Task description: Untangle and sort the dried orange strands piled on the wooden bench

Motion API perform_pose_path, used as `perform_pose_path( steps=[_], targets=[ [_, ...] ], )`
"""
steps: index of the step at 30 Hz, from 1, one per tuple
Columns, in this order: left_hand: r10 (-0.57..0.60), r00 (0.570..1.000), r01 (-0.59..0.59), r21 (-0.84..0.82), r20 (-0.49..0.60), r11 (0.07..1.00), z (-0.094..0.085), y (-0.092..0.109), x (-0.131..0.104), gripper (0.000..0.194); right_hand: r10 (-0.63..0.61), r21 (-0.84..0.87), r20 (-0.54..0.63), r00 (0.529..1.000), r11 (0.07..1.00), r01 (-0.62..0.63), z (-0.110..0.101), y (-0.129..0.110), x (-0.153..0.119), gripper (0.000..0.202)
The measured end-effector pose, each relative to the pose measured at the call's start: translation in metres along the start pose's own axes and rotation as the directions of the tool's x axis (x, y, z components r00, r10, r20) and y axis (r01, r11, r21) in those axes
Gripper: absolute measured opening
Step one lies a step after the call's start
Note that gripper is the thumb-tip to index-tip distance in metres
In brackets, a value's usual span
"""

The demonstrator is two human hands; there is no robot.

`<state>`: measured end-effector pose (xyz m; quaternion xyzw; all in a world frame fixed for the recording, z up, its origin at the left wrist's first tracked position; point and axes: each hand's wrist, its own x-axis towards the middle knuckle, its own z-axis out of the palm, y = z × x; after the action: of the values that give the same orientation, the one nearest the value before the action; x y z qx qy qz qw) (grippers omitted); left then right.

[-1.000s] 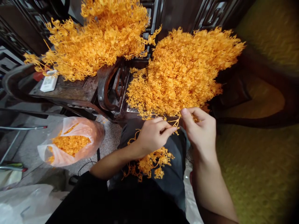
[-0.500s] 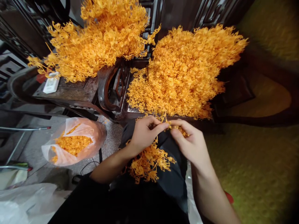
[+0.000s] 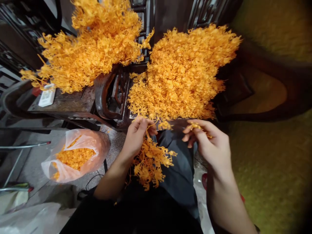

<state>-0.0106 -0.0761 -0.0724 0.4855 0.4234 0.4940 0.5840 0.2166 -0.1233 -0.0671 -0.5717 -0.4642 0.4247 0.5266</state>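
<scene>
My left hand (image 3: 137, 136) pinches an orange sprig (image 3: 164, 124) just before the heap (image 3: 182, 74); my right hand (image 3: 212, 139), loosely curled, apart, holds small orange bits (image 3: 195, 126). Step, I judge: plucking bits off stems. Next move calls for a light pinch.

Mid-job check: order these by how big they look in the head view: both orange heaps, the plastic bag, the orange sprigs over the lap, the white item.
1. Left heap and right heap: too alike to rank
2. Plastic bag
3. Orange sprigs, though nearer the camera
4. White item
</scene>
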Motion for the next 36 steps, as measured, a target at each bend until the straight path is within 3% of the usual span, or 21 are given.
perform_pose_path(
  steps=[2,5,12,14,17,19,21,22,24,26,27,29,31,33,36],
  targets=[
    [-0.027,0.999,0.027,0.014,0.030,1.000,0.004,-0.002,-0.002,0.042,-0.067,-0.005,0.027,0.997,0.998,0.067,0.004,-0.001,0.002,0.020],
    [-0.049,0.998,0.048,0.023,0.045,0.999,0.007,0.001,-0.003,0.055,-0.130,0.018,0.044,0.990,0.991,0.130,0.006,0.001,0.005,0.024],
    [-0.133,0.983,0.143,-0.072,0.126,0.987,0.003,0.006,-0.007,0.042,-0.020,0.305,0.000,1.000,0.952,0.019,0.004,0.013,0.021,0.012],
    [-0.131,0.979,0.142,-0.058,0.158,0.988,0.002,0.008,-0.009,0.043,0.027,0.336,0.053,0.998,0.941,-0.043,0.003,0.009,0.028,0.022],
    [-0.123,0.977,0.114,0.062,0.175,0.992,0.002,0.011,-0.012,0.050,0.014,0.142,0.193,0.981,0.989,-0.042,0.006,-0.005,0.035,0.043],
    [-0.100,0.977,0.069,0.166,0.187,0.984,0.003,0.012,-0.012,0.054,-0.012,-0.066,0.323,0.946,0.997,0.036,0.013,-0.012,0.040,0.044],
    [-0.056,0.979,0.008,0.237,0.197,0.971,0.002,0.013,-0.013,0.055,-0.028,-0.176,0.366,0.930,0.979,0.098,0.018,-0.013,0.048,0.044],
    [-0.038,0.980,-0.014,0.255,0.197,0.967,0.001,0.013,-0.013,0.055,-0.046,-0.168,0.305,0.951,0.980,0.102,0.020,-0.011,0.053,0.046],
    [-0.021,0.982,-0.032,0.275,0.187,0.961,-0.005,0.012,-0.015,0.054,-0.082,-0.047,0.041,0.996,0.995,0.084,0.018,-0.002,0.066,0.047],
    [-0.037,0.982,-0.023,0.309,0.187,0.951,-0.011,0.011,-0.019,0.052,-0.048,0.100,-0.173,0.984,0.993,0.066,0.014,0.008,0.075,0.042],
    [-0.051,0.979,-0.018,0.332,0.199,0.943,-0.014,0.011,-0.020,0.051,-0.016,0.142,-0.188,0.982,0.989,0.043,0.012,0.012,0.076,0.038],
    [-0.071,0.968,-0.022,0.364,0.241,0.931,-0.017,0.012,-0.022,0.048,0.024,0.122,-0.032,0.999,0.992,-0.020,0.010,0.014,0.072,0.036],
    [-0.079,0.954,-0.037,0.374,0.289,0.927,-0.017,0.015,-0.021,0.047,0.002,-0.004,0.185,0.983,1.000,-0.001,0.009,0.008,0.061,0.042],
    [-0.077,0.947,-0.052,0.383,0.313,0.922,-0.016,0.019,-0.018,0.048,-0.076,-0.148,0.367,0.927,0.979,0.138,0.010,-0.003,0.050,0.039],
    [-0.081,0.934,-0.073,0.408,0.347,0.910,-0.014,0.024,-0.015,0.048,-0.110,-0.257,0.587,0.802,0.914,0.313,0.008,-0.021,0.045,0.029]
  ],
)
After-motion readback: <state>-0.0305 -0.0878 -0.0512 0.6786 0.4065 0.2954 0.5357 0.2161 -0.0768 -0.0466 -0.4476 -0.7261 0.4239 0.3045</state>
